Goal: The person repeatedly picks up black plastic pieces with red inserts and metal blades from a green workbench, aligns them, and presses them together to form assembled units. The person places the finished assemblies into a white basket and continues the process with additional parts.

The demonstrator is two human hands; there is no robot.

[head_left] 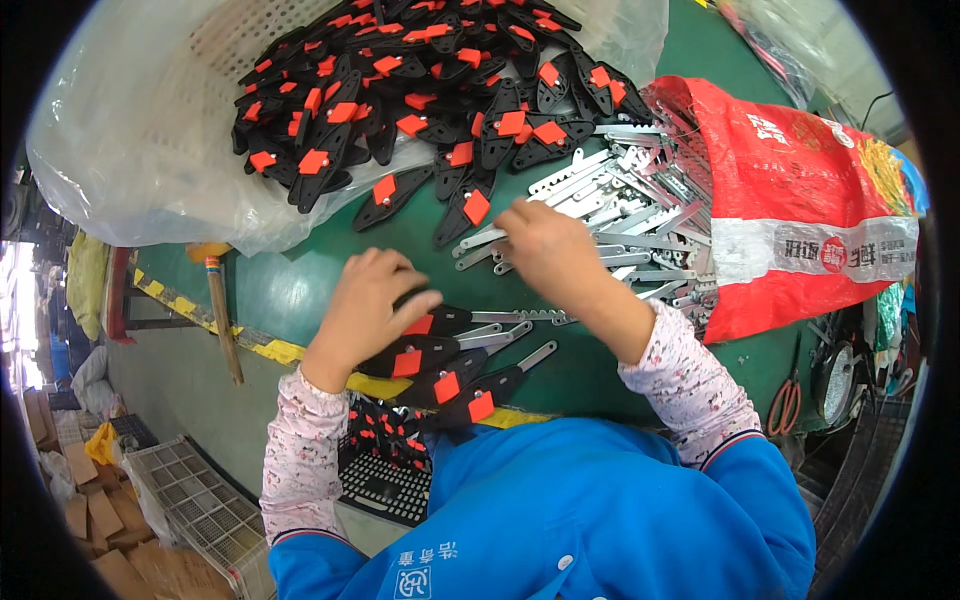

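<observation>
Crate (195,500): grey, latticed, on the floor at lower left. Clear plastic bag (120,150): spread open at upper left. Hammer (220,320): wooden handle crossing the striped edge of the green worktop (300,260). Left hand (365,305): bent, thumb and fingers parted, over the farthest piece of the near row; whether it grips cannot be told. Black basket (385,490): below worktop level, black-and-red parts in it. Heap of black pieces (410,105): red tabs, on the bag; some at its near edge. Near row (446,387): four black red-tabbed pieces, silver strips projecting rightward. Right hand (548,250): apart from the left, fingertips at the ends of silver strips; a firm hold cannot be told. Silver strips (620,215): loose pile, mid-right. Red sack (760,270): on its side, mouth toward the strips. Scissors (787,405): red-handled, far right.
</observation>
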